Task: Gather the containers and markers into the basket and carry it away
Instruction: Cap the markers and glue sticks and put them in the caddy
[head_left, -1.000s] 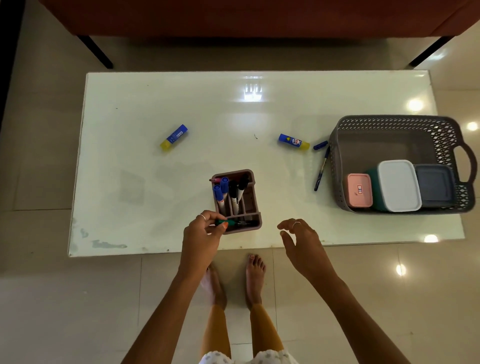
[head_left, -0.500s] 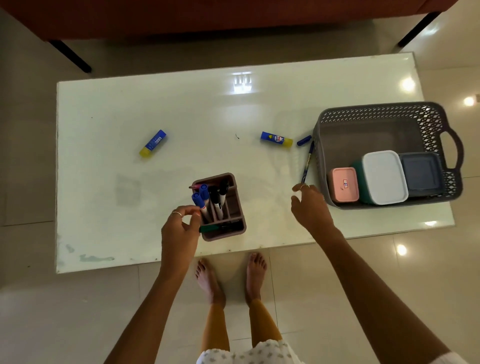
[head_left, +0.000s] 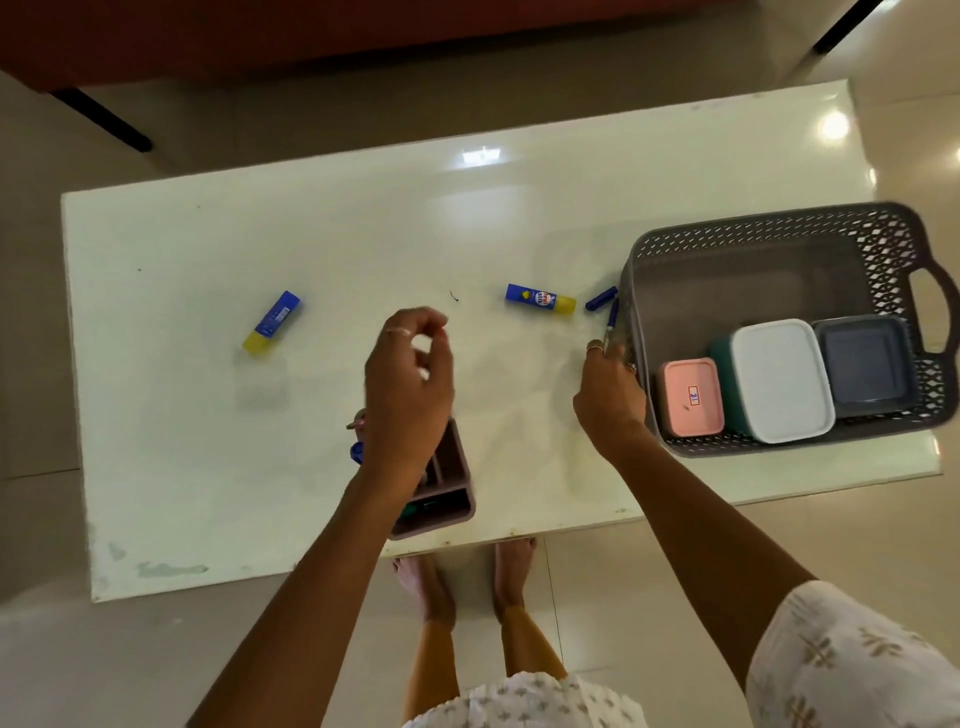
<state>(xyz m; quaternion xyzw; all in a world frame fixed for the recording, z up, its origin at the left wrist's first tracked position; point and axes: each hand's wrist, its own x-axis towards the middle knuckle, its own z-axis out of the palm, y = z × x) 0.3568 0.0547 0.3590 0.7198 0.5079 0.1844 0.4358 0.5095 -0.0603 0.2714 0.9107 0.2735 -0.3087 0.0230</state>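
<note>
A grey perforated basket (head_left: 636, 291) stands at the table's right end. Inside it lie a pink container (head_left: 691, 397), a white-lidded teal container (head_left: 779, 379) and a grey container (head_left: 865, 364). A blue pen (head_left: 612, 319) lies against the basket's left wall, with a loose blue cap (head_left: 601, 299) by its far end. My right hand (head_left: 610, 400) closes on the pen's near end. A brown marker holder (head_left: 454, 483) with several markers sits at the near edge, partly hidden by my left forearm. My left hand (head_left: 410, 374) hovers beyond it, fingers loosely curled and holding nothing.
Two blue-and-yellow glue sticks lie on the white table (head_left: 208, 441): one glue stick (head_left: 272, 322) at the left, the other glue stick (head_left: 540, 300) near the pen. A red sofa (head_left: 311, 31) stands beyond the table. My bare feet show below the near edge.
My left hand let go of the green marker in the holder and rose forward over the table. My right hand travelled right and reached the blue pen beside the basket.
</note>
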